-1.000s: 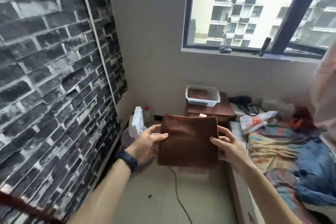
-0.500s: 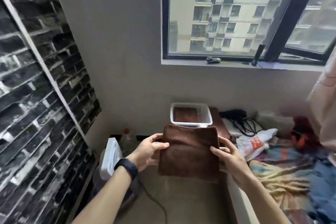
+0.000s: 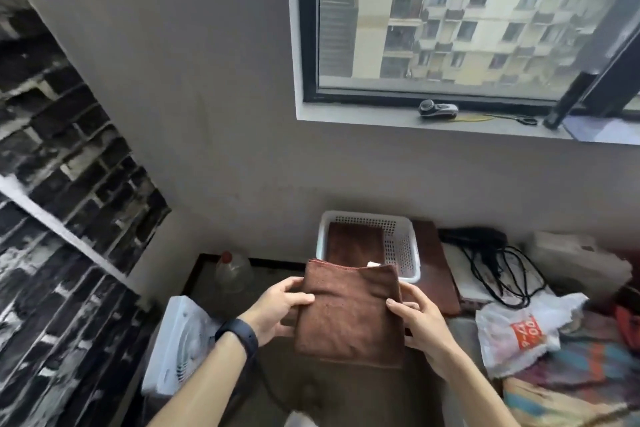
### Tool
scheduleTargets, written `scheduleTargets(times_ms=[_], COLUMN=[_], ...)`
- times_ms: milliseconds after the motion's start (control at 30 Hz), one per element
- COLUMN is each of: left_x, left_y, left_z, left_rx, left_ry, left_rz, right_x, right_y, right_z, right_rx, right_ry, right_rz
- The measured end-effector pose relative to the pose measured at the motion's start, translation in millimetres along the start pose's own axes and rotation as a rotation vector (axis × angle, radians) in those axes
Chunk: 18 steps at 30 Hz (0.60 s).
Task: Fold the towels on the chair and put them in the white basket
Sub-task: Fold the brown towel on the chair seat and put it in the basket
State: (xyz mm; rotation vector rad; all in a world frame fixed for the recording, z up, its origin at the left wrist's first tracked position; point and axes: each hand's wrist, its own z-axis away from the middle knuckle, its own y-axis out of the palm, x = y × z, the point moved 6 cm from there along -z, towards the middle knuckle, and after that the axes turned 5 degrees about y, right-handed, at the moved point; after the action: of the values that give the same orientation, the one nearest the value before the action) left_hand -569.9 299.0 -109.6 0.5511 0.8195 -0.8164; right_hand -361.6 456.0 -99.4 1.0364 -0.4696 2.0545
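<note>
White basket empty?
No, a folded brown towel lies inside the white basket, toward its left wall.

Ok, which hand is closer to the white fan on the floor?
Left. The left hand holds the left edge of the towel, on the side of the fan; the right hand holds the opposite edge, the towel lying between.

We see a brown folded towel (image 3: 349,312), another brown towel (image 3: 355,243) in the white perforated basket (image 3: 403,250), a black wristband (image 3: 239,336), and a dark grey brick-patterned wall (image 3: 62,184).
</note>
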Motion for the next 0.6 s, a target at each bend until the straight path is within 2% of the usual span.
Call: scheduleTargets(times_ms=[400, 600], left_x=[-25, -26], left_y=[1, 4], left_z=[-216, -289], left_rx=[0.008, -0.030], left_ry=[-0.247, -0.283], left_rz=[-0.080, -0.154], right_x=[24, 21], right_y=[-20, -28], right_z=[-189, -265], right_rx=[-0.155, -0.200], right_ry=[0.248, 0.358], right_rz=[0.030, 0.021])
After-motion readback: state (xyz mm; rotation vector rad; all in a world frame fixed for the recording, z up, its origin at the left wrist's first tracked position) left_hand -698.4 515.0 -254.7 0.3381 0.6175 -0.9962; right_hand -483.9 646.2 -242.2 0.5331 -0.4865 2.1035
